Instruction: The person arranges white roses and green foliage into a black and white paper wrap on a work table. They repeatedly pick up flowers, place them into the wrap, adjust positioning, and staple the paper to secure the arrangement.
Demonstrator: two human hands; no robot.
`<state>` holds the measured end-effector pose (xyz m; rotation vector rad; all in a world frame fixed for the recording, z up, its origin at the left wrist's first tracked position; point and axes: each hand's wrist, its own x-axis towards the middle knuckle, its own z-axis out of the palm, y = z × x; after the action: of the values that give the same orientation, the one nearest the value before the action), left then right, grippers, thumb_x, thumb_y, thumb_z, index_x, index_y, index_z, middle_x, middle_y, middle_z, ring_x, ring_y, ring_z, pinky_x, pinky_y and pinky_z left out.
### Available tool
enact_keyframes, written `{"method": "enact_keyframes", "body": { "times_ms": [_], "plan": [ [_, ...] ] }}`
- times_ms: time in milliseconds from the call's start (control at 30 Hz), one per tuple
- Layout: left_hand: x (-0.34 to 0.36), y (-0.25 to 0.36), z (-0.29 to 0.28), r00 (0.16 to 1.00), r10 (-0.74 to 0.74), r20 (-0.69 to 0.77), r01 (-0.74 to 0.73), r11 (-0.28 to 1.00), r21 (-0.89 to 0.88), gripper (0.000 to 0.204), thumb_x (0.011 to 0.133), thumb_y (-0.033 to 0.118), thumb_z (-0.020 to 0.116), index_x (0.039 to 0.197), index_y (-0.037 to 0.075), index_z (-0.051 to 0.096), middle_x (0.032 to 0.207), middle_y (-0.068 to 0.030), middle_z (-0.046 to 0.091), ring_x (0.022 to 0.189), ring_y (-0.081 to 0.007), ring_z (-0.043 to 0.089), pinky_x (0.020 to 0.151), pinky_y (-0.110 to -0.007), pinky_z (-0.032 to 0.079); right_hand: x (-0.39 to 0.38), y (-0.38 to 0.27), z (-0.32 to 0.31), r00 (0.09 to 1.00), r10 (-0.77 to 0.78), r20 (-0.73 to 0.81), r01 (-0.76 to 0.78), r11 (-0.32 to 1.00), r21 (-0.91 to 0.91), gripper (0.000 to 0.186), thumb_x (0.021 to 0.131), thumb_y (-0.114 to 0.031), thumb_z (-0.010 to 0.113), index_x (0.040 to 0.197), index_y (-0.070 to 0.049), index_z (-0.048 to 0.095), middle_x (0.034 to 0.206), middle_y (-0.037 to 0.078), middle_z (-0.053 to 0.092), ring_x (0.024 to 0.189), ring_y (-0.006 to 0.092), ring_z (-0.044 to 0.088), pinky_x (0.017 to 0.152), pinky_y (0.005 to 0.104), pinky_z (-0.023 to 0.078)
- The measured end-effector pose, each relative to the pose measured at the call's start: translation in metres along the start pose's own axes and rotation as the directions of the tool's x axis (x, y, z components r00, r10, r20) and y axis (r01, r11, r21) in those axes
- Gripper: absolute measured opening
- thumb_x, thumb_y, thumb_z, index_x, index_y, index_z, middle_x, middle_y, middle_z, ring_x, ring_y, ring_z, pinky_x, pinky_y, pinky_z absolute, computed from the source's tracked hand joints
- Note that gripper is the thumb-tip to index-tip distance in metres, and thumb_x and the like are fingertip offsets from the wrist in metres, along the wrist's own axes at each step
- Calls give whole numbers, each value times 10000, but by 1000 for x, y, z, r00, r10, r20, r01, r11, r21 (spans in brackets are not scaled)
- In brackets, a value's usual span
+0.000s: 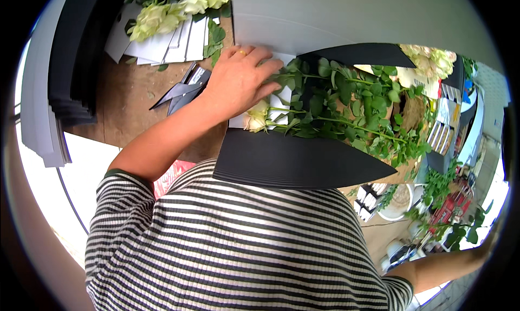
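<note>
My left hand (241,79), a ring on one finger, lies palm down with fingers spread over white paper (279,100). Its fingertips are beside the leafy rose stems (336,94); what lies under the palm is hidden. Just below the hand, a pale cream rose head (257,117) rests on the paper, its stem running right. A stack of black sheets (303,160) with a pointed end lies between the stems and my striped shirt. My right arm (447,270) stretches out to the right rim, where the fingers are lost in the dark edge, near leafy sprigs.
Dark-handled scissors (181,89) lie left of my left wrist. More cream roses (157,20) rest on white cards at the upper left. A large grey panel (352,18) stands along the far side. Black sheets (73,56) hang at left; a white bucket (400,201) stands lower right.
</note>
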<state>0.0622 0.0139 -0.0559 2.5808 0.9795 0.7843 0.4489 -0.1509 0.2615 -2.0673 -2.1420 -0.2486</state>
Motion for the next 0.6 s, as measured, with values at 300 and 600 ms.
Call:
{"method": "enact_keyframes", "body": {
  "times_ms": [300, 600],
  "plan": [
    [-24, 12, -33, 716, -173, 676, 311, 946, -87, 343, 839, 391, 685, 1023, 104, 653, 746, -119, 650, 725, -322, 639, 632, -422, 493, 79, -146, 219, 711, -495, 500, -83, 647, 758, 125, 917, -85, 530, 948, 18, 594, 801, 195, 595, 725, 363, 561, 668, 394, 456],
    [-60, -7, -29, 608, -208, 766, 667, 657, -352, 386, 889, 333, 666, 1218, 136, 622, 694, -127, 610, 654, -264, 592, 625, -364, 446, 43, -169, 367, 798, -559, 223, 294, 686, 666, 143, 874, -93, 580, 1000, -31, 611, 879, 107, 587, 720, 327, 594, 643, 375, 478]
  ]
}}
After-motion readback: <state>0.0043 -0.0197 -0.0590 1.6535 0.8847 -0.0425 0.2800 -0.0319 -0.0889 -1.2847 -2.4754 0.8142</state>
